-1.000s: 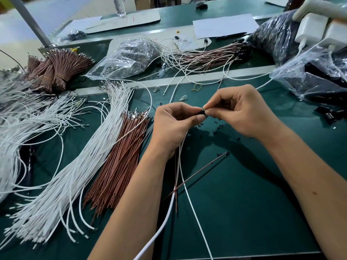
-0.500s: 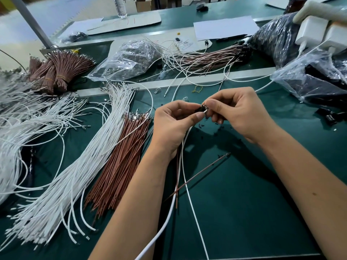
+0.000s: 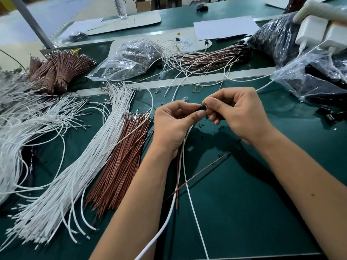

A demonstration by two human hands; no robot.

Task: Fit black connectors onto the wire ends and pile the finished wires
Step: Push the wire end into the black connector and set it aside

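2 hands meet above the middle of the green counter (image 3: 244, 212). The left hand (image 3: 174, 126) pinches a small black connector (image 3: 202, 108) between thumb and forefinger, and wires trail from under its palm toward the near edge: a white wire (image 3: 189, 194) and a brown wire (image 3: 177, 184). The right hand (image 3: 238, 113) has its thumb and forefinger curled onto the same connector from the right, where a bit of metal terminal shows. A loose brown wire (image 3: 204, 169) lies slanted on the counter just near of the hands, crossing the white one. Tiny black bits (image 3: 201, 126) are scattered on the mat under the hands.

Left of the hands lie a bundle of brown wires (image 3: 120, 160) and, beside it, a long sheaf of white wires (image 3: 75, 175); more white wires (image 3: 28, 124) spread at the far left. Tied brown bunches (image 3: 56, 72) stand far left. Far of the hands, past a pale strip, a pile of mixed wires with dark ends (image 3: 206, 57) lies next to a clear plastic bag (image 3: 129, 57). At the right sit a dark bag (image 3: 272, 36), another clear bag (image 3: 309, 76) and 2 white chargers (image 3: 319, 32).

No writing or brand can be read anywhere; a white sheet of paper (image 3: 223, 27) looks blank. The counter is covered in dark green matting, with a second green bench and a pale floor farther back.
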